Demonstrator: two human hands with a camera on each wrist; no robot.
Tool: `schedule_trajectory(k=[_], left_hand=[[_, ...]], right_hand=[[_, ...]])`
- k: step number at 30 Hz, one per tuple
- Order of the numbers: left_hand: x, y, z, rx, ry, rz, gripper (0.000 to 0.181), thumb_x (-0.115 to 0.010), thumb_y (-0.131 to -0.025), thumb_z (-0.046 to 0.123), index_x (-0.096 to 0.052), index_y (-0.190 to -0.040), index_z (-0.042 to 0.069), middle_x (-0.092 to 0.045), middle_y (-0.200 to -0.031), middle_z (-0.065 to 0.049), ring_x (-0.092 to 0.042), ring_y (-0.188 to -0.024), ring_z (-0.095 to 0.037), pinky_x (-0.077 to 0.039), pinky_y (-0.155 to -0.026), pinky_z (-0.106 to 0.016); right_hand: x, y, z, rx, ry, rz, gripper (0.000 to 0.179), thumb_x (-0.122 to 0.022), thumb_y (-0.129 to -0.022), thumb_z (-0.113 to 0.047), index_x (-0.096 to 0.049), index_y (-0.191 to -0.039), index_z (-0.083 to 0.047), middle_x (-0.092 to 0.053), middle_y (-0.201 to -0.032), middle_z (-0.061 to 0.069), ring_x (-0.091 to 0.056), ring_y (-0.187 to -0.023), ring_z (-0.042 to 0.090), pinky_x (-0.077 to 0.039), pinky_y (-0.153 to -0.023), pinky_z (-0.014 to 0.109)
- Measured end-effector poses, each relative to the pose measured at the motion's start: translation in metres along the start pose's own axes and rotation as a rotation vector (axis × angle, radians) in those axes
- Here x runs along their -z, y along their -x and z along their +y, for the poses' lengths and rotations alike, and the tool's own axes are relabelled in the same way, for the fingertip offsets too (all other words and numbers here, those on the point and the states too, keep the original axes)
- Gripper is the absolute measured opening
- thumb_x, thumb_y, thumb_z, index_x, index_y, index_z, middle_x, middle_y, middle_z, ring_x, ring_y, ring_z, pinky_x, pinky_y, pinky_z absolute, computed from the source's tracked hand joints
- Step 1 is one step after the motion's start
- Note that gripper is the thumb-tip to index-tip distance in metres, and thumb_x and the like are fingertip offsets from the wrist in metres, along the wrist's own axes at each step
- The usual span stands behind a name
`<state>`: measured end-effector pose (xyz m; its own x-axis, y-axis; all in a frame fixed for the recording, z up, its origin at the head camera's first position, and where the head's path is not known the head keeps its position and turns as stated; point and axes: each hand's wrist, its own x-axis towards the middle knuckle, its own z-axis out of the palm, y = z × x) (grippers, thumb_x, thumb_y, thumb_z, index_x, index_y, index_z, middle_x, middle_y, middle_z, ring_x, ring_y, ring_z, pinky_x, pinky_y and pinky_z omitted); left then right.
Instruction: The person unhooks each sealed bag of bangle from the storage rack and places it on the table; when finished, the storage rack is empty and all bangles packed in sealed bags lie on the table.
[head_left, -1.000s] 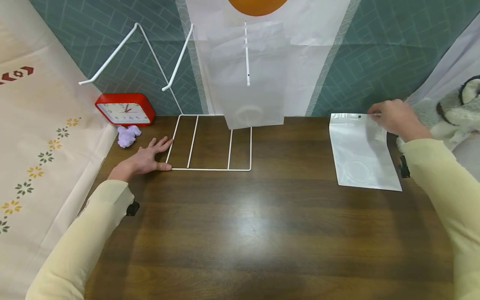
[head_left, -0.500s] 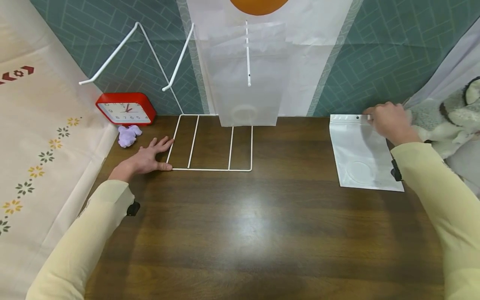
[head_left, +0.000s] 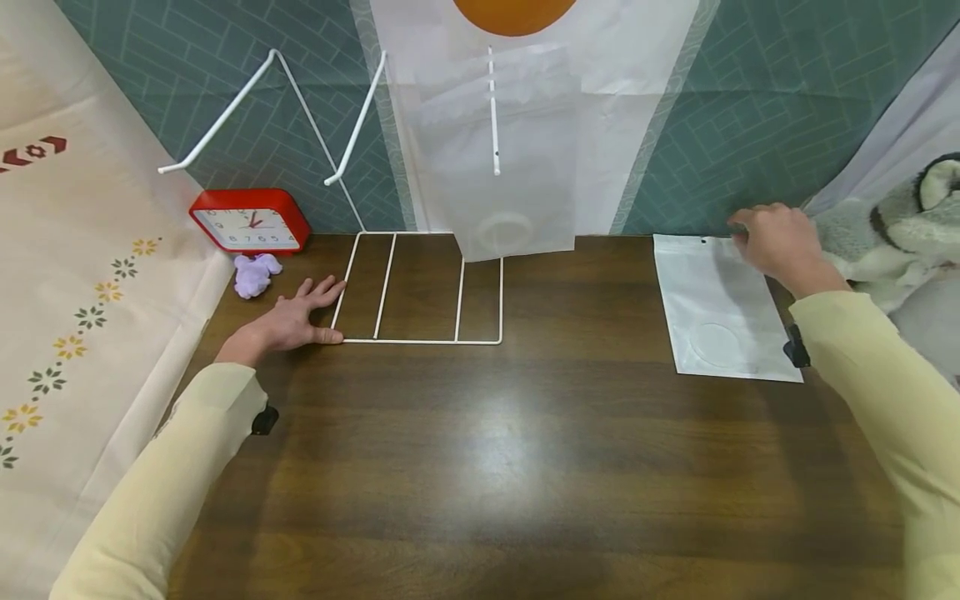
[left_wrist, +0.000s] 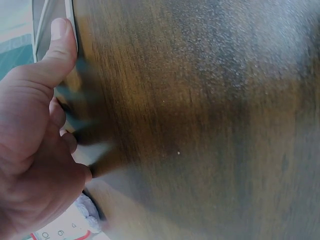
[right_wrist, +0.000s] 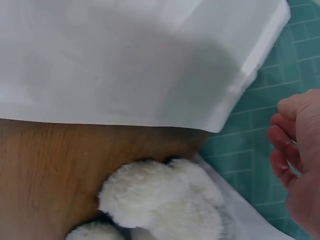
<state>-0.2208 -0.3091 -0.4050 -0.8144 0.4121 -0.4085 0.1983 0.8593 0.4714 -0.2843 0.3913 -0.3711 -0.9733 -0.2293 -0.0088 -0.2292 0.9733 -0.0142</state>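
In the head view my left hand (head_left: 288,323) lies with fingers spread at the left side of a white wire rack (head_left: 420,342). Its fingers and thumb touch the rack's left and front base wires. From the rack's middle prong hangs a translucent pouch (head_left: 510,200) with a round mark near its bottom. A second pouch (head_left: 716,308), white and flat, lies on the table at the right. My right hand (head_left: 780,246) is over that pouch's top right corner. In the right wrist view my right hand (right_wrist: 305,155) is apart from the pouch (right_wrist: 125,70), fingers loosely curled, holding nothing.
Behind the left hand stand a red clock (head_left: 251,221) and a small purple plush toy (head_left: 255,273). A grey and white plush toy (head_left: 892,233) sits beside the right hand. Patterned cloth (head_left: 750,150) hangs along the table's back edge.
My right hand has let go of the flat pouch's top corner, and the pouch's top strip looks tilted back. The hanging pouch sways slightly. My left hand stays at the rack.
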Motion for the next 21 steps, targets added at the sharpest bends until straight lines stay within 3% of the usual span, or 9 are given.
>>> schedule_trajectory(k=[7,12,16,19,21], left_hand=[[-0.001,-0.002,-0.001,0.007,-0.003,-0.004,0.099,-0.074,-0.089,0.039,-0.012,-0.16,0.007,0.002,-0.164,-0.023,0.011,-0.145,-0.052,0.006,-0.104,-0.077],[0.0,-0.001,-0.001,0.007,0.007,-0.014,0.099,-0.074,-0.089,0.039,-0.012,-0.16,0.007,0.003,-0.164,-0.024,0.013,-0.144,-0.053,0.006,-0.104,-0.078],[-0.001,0.0,0.0,0.003,0.008,-0.005,0.099,-0.074,-0.089,0.038,-0.014,-0.16,0.006,0.001,-0.164,-0.025,0.011,-0.144,-0.054,0.005,-0.103,-0.079],[-0.001,0.0,0.0,0.001,0.005,0.001,0.099,-0.075,-0.088,0.038,-0.014,-0.159,0.005,0.0,-0.164,-0.026,0.011,-0.144,-0.055,0.004,-0.103,-0.079],[-0.002,-0.002,0.001,0.001,-0.001,0.0,0.1,-0.075,-0.088,0.038,-0.014,-0.16,0.006,0.0,-0.164,-0.025,0.011,-0.144,-0.055,0.004,-0.103,-0.079]], right_hand=[[0.026,0.009,-0.027,0.037,-0.153,0.045,0.033,-0.055,-0.099,-0.005,-0.057,-0.128,0.01,-0.062,-0.114,0.034,-0.061,-0.099,0.049,-0.048,-0.08,0.062],[0.049,0.011,-0.057,0.084,-0.32,0.079,0.035,-0.054,-0.1,-0.007,-0.056,-0.13,0.011,-0.062,-0.118,0.033,-0.061,-0.103,0.047,-0.049,-0.083,0.06],[0.067,0.012,-0.086,0.137,-0.44,0.172,0.034,-0.057,-0.1,-0.01,-0.06,-0.13,0.005,-0.067,-0.116,0.024,-0.065,-0.101,0.037,-0.053,-0.08,0.037],[0.081,0.01,-0.108,0.172,-0.54,0.267,0.03,-0.063,-0.098,-0.011,-0.066,-0.126,0.0,-0.071,-0.11,0.016,-0.066,-0.096,0.018,-0.046,-0.075,0.02],[0.091,0.009,-0.121,0.176,-0.651,0.291,0.03,-0.065,-0.097,-0.011,-0.067,-0.125,-0.002,-0.072,-0.109,0.012,-0.066,-0.092,0.008,-0.046,-0.074,0.015]])
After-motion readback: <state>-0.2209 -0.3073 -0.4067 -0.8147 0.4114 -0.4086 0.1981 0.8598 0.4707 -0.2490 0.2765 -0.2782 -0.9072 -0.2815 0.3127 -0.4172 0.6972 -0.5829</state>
